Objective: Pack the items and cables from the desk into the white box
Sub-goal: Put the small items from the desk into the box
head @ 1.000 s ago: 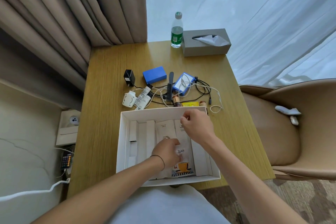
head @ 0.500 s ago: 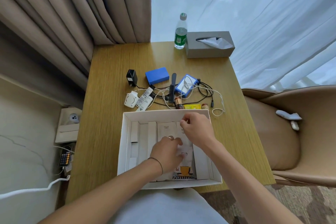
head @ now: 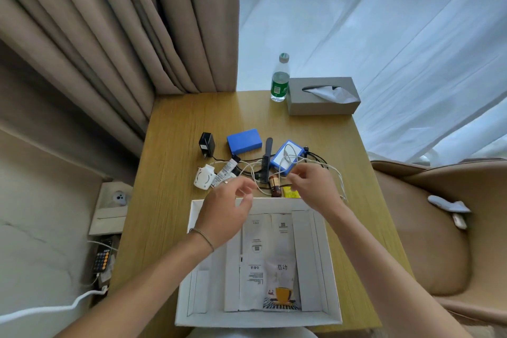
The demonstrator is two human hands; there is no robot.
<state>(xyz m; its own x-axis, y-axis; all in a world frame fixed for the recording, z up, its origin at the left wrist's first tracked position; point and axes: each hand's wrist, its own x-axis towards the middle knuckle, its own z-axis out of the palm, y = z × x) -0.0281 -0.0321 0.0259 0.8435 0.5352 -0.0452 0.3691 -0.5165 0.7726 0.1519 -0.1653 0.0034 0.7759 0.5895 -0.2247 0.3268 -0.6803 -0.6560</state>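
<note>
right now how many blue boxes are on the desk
2: a plain blue box at the back of the pile, and a white-topped blue box right of the comb, under cables.

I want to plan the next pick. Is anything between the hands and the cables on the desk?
Nothing visible blocks them. Both the left hand and the right hand hover over the tangled cables, just beyond the far wall of the white box. The cables do lie over a comb.

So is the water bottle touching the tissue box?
Cannot tell: in the head view the water bottle overlaps the tissue box edge, so any gap is hidden.
</note>
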